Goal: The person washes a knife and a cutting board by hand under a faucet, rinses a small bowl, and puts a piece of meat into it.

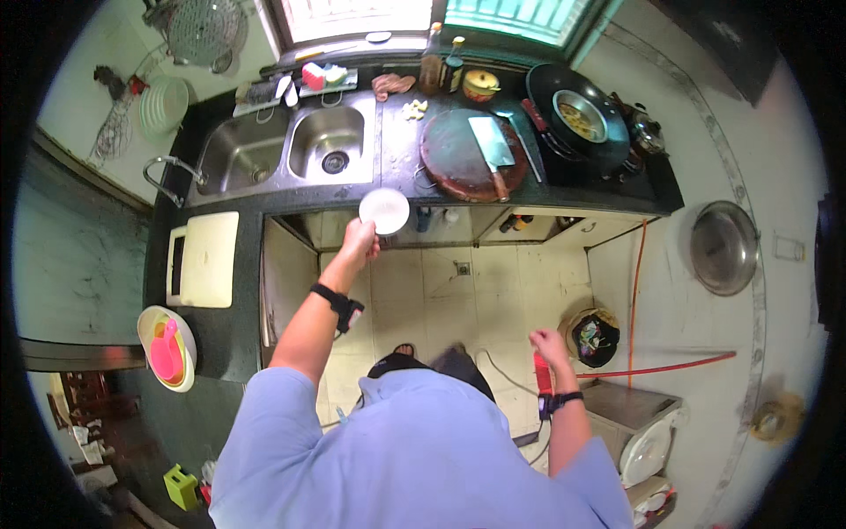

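Observation:
My left hand (361,239) grips the rim of a small white dish (384,211), held out just before the counter's front edge, below the sink. Low on the right, my right hand (550,346) has its fingers curled with nothing seen in them; a red broom (543,375) shows beneath it. On the counter a cleaver (492,142) lies on a round wooden chopping board (449,149). Pale chopped pieces (414,110) and raw meat (392,85) lie left of the board. A metal bowl of food (579,116) sits inside a black wok (611,106).
A double steel sink (330,145) with a faucet (173,173) is at the left. Bottles (431,63) and a lidded yellow pot (480,85) stand behind the board. Colourful basins (167,350) rest on the left counter. A waste bin (595,338) stands on the floor at the right.

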A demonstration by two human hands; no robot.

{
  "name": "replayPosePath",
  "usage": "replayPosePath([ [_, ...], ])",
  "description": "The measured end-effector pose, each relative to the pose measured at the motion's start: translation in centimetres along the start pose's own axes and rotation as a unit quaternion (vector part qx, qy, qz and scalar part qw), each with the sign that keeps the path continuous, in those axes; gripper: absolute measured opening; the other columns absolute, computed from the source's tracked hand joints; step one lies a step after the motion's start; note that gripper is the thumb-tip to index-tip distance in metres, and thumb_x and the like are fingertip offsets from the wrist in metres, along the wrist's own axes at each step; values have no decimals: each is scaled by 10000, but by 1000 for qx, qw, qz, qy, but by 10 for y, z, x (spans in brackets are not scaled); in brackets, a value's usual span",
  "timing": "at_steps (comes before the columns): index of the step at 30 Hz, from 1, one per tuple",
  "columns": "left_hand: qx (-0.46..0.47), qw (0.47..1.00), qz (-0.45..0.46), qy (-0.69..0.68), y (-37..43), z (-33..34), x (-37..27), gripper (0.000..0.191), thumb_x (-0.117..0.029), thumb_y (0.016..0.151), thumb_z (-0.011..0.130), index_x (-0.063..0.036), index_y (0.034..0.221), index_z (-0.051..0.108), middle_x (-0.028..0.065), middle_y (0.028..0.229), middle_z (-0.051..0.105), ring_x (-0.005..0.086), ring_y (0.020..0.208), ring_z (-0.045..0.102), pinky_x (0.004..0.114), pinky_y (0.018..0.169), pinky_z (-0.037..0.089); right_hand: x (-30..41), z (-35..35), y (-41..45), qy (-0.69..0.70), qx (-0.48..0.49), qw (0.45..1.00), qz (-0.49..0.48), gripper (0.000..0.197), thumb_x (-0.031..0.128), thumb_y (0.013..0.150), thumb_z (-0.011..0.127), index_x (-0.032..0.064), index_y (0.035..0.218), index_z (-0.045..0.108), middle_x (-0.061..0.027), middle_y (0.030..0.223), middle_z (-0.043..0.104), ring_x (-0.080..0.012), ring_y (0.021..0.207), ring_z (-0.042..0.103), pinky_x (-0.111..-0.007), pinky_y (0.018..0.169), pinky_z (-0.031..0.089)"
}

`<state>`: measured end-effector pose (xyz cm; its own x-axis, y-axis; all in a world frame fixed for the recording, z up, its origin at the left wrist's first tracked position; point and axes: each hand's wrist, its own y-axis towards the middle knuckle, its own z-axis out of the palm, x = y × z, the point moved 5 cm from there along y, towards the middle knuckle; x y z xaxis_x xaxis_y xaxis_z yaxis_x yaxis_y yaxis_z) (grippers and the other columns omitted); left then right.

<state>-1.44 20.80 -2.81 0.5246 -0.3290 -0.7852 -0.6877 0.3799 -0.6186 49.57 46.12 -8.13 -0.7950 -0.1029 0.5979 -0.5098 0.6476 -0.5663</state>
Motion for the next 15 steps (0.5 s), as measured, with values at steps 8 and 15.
replayPosePath([
  [8,-34,994,-68,-73,138,-5,-58,124,-134,915,446,-45,899,531,42,665,546,156,487,524,326,429,466,214,-13,145,-4,-160,964,-213,293,216,921,692,-33,1073,704,-147,882,738,-212,794,697,-347,741,544],
  [15,-43,992,-88,-83,243,29,-116,138,-161,957,468,-54,909,540,48,669,551,165,498,532,320,430,483,312,-24,239,20,-156,960,-233,278,206,889,713,-20,1050,703,-203,948,734,-324,851,719,-400,779,557],
])
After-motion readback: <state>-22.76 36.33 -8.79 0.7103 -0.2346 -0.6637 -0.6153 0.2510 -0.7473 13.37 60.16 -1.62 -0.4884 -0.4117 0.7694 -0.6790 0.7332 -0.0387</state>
